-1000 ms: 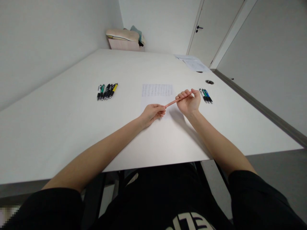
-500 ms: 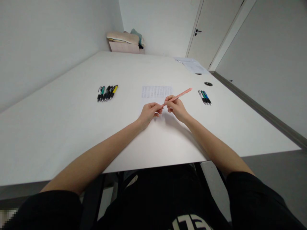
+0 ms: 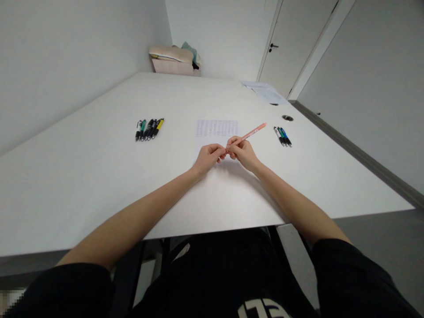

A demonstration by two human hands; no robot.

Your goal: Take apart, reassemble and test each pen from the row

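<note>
A slim pink pen point(image 3: 254, 131) slants up and to the right above a sheet of paper point(image 3: 217, 128) with rows of small print. My right hand point(image 3: 244, 154) is closed around its lower barrel, and the far end sticks out past the fingers. At the low end, my left hand point(image 3: 208, 158) pinches with thumb and fingertips. The fingers of both hands meet there and hide the pen's tip. Both hands are over the lower part of the paper, near the middle of the white table point(image 3: 99, 176).
To the left lies a row of several pens point(image 3: 149, 129), black, green and yellow among them. A smaller group of pens point(image 3: 282, 136) is on the right. Farther back are loose papers point(image 3: 265, 91), a round table insert point(image 3: 287, 118) and a box with folded cloth point(image 3: 172, 59).
My hands have drawn closer together at the pen's low end, and the pink stretch visible between them is now covered by fingers. The view has shifted very slightly.
</note>
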